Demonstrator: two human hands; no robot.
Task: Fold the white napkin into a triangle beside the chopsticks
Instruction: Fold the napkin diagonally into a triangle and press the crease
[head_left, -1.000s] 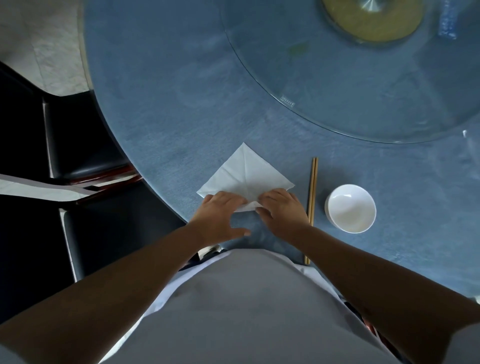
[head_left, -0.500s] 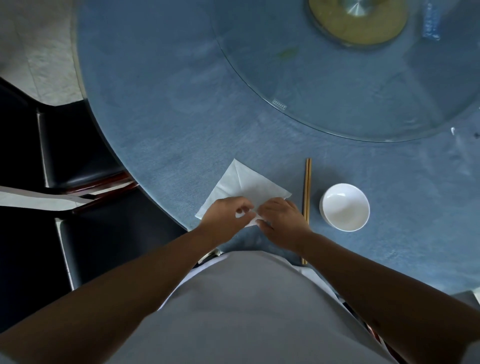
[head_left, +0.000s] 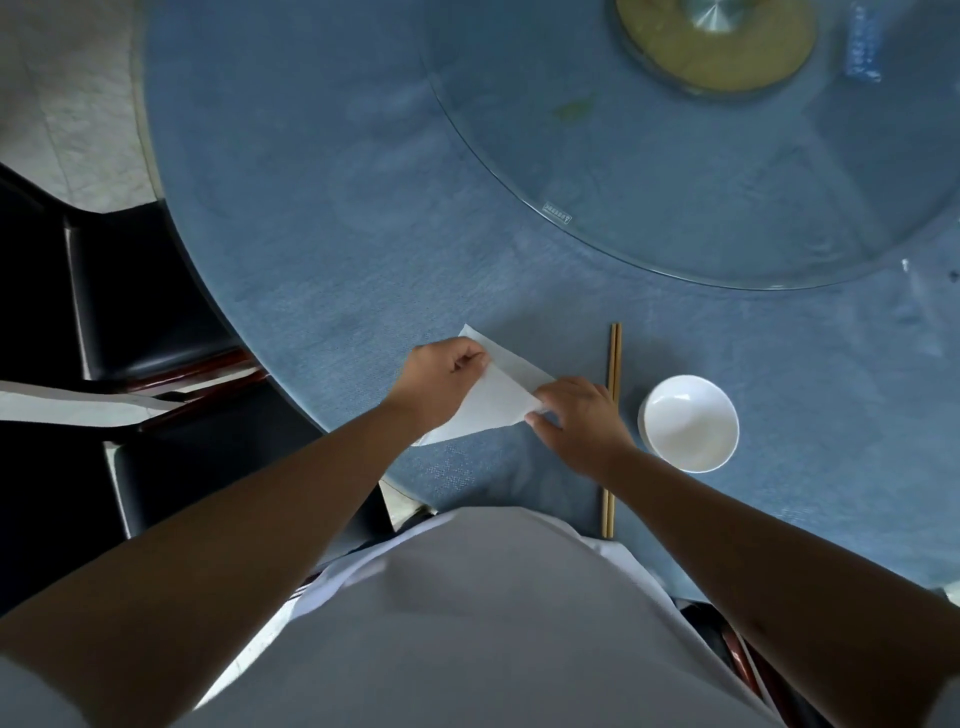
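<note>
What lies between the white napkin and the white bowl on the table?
In the head view, the chopsticks lie between the napkin and the bowl. The right hand also reaches across there, holding the napkin's right corner.

A round table (head_left: 311, 208) covered in blue cloth is carrying a glass turntable (head_left: 675, 218) toward its centre. Near the table's front edge, a white napkin (head_left: 498, 405) is lying partly folded, a pair of wooden chopsticks (head_left: 613, 374) is lying just beside it, reaching to the edge, and a white bowl (head_left: 688, 423) is sitting beside the chopsticks.
</note>
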